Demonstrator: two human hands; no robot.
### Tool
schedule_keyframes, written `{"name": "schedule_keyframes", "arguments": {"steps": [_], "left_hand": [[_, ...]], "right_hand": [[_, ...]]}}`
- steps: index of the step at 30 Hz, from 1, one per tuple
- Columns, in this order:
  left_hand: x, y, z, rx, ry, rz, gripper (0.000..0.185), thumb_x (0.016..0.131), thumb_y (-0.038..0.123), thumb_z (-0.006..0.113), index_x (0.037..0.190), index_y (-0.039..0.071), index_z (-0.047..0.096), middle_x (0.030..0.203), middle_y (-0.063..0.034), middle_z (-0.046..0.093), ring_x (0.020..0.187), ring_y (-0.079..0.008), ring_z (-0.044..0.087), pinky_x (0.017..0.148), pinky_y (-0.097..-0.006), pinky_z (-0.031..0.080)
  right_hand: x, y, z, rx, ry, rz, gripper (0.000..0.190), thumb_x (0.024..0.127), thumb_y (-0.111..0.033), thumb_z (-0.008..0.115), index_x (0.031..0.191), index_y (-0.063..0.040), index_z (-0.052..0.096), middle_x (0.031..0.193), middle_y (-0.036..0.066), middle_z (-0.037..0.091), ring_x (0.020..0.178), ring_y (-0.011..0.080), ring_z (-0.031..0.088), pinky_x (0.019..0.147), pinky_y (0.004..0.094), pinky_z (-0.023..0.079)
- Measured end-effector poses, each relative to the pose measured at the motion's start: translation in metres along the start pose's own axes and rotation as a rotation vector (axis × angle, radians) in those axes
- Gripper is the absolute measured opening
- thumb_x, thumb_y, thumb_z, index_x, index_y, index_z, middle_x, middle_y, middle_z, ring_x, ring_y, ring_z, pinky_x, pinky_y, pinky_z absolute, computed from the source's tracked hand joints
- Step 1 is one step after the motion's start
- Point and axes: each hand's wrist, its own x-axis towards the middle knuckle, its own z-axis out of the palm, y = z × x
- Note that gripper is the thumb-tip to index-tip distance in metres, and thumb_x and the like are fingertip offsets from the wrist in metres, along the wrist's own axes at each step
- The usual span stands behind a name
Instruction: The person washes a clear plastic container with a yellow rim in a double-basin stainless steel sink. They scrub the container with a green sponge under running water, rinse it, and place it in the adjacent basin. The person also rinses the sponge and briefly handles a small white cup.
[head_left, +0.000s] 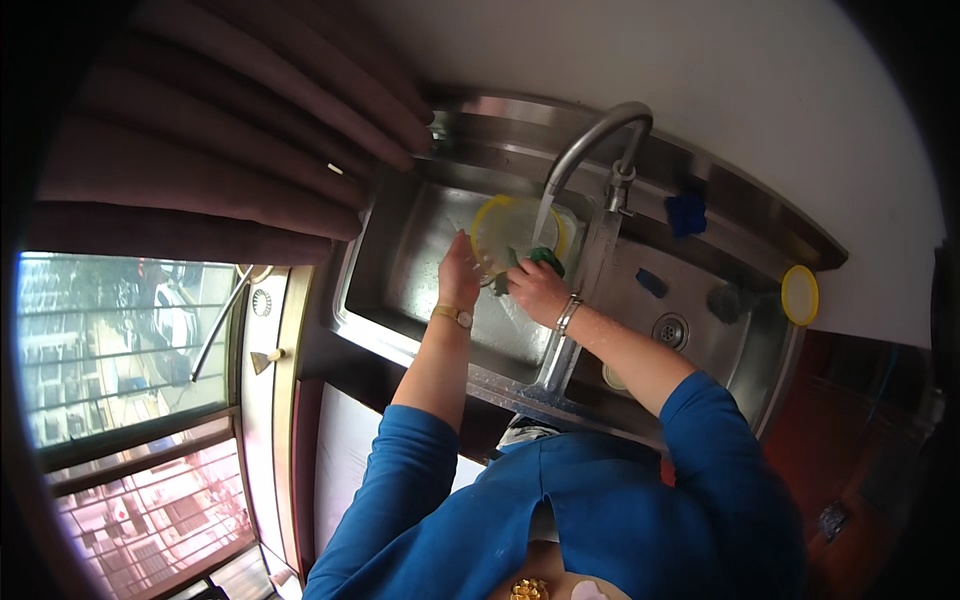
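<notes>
My left hand (459, 271), with a watch at the wrist, grips the left edge of a translucent plastic container or lid with a yellow rim (510, 225). My right hand (538, 289), bracelet on its wrist, holds a green cloth or scouring pad (549, 259) against the near right side of that piece. Both hands are over the left basin (405, 255) of a stainless steel double sink. Water runs from the curved faucet (592, 142) just beyond my right hand. My left fingertips are partly hidden by the rim.
The right basin (720, 262) holds a dark blue piece (651, 283), a drain strainer (670, 331) and a round item partly under my right forearm. A blue cloth (686, 215) lies on the back ledge. A yellow-rimmed lid (800, 295) rests at the right edge. Curtains (225, 150) hang left.
</notes>
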Motion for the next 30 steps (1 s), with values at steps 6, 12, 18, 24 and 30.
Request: {"name": "schedule_keyframes", "arguments": {"steps": [6, 12, 18, 24, 30], "left_hand": [[-0.026, -0.021, 0.035, 1.581, -0.403, 1.083, 0.068, 0.069, 0.024, 0.078, 0.128, 0.004, 0.052, 0.125, -0.0211, 0.054, 0.117, -0.0379, 0.049, 0.101, -0.0437, 0.039], [-0.024, -0.052, 0.071, 2.131, -0.394, 0.620, 0.050, 0.075, 0.048, 0.070, 0.107, 0.010, 0.065, 0.100, -0.0149, 0.069, 0.095, -0.0336, 0.065, 0.082, -0.0424, 0.051], [-0.010, -0.039, 0.075, 2.197, -0.378, 0.469, 0.050, 0.074, 0.054, 0.068, 0.092, 0.008, 0.071, 0.095, -0.0152, 0.069, 0.091, -0.0333, 0.066, 0.078, -0.0421, 0.052], [-0.004, 0.013, 0.080, 1.520, -0.209, 0.262, 0.037, 0.076, 0.034, 0.075, 0.080, -0.002, 0.069, 0.066, -0.0119, 0.066, 0.054, -0.0175, 0.064, 0.054, -0.0303, 0.052], [-0.006, 0.034, 0.045, 1.033, -0.036, 0.157, 0.031, 0.078, 0.025, 0.074, 0.077, -0.003, 0.061, 0.060, -0.0102, 0.060, 0.045, -0.0184, 0.056, 0.045, -0.0316, 0.049]], "right_hand": [[-0.072, 0.034, -0.022, 0.403, 0.181, 0.544, 0.010, 0.079, -0.008, 0.066, 0.085, -0.001, 0.068, 0.091, 0.010, 0.062, 0.086, 0.0306, 0.062, 0.076, 0.0389, 0.051], [-0.136, 0.013, -0.039, 0.416, 0.171, 0.782, 0.010, 0.080, -0.011, 0.066, 0.086, -0.004, 0.070, 0.089, 0.010, 0.064, 0.086, 0.0298, 0.062, 0.076, 0.0395, 0.050], [-0.191, 0.001, -0.065, 0.531, 0.294, 0.981, 0.014, 0.078, -0.010, 0.070, 0.090, -0.001, 0.070, 0.090, 0.012, 0.065, 0.083, 0.0296, 0.064, 0.073, 0.0368, 0.051], [-0.221, 0.022, -0.091, 0.450, 0.382, 1.071, 0.017, 0.079, -0.012, 0.072, 0.091, 0.000, 0.068, 0.091, 0.011, 0.067, 0.084, 0.0270, 0.065, 0.074, 0.0332, 0.050], [-0.236, 0.028, -0.097, 0.421, 0.412, 1.163, 0.018, 0.078, -0.012, 0.073, 0.091, -0.001, 0.068, 0.092, 0.011, 0.067, 0.083, 0.0259, 0.064, 0.075, 0.0337, 0.050]]}}
